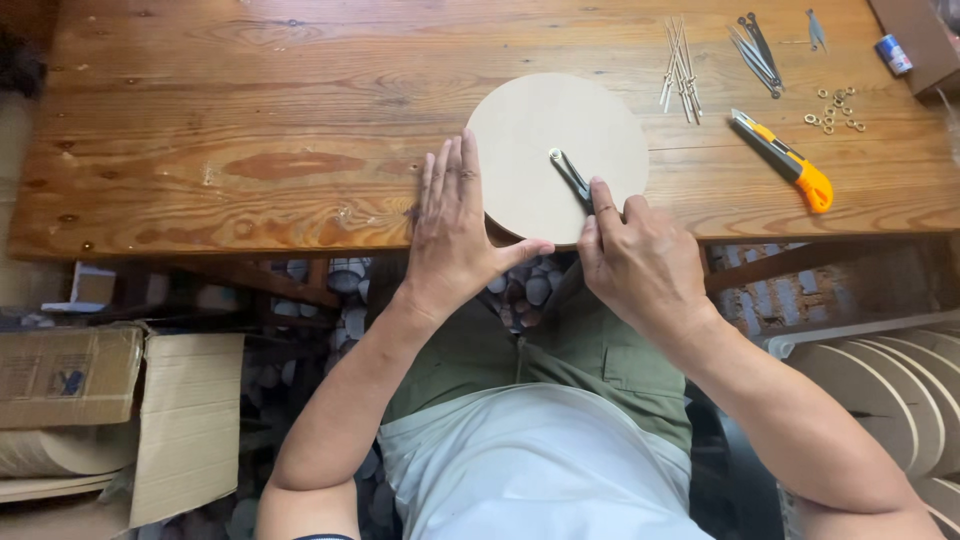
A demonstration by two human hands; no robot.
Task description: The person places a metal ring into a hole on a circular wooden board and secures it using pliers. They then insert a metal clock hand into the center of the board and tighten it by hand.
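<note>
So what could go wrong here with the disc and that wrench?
The round pale wooden disc overhangs the wooden table edge; if the flat left hand eases off, it may tip. The right hand works a small dark wrench at the centre; a slip could gouge the face or graze nearby fingers.

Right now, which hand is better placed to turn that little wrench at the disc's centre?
The right hand: its fingers already grip the small wrench. The left hand lies flat, steadying the round wooden disc.

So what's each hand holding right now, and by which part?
The right hand grips the small wrench by its handle end. The left hand holds nothing; it lies flat on the round wooden disc.
</note>
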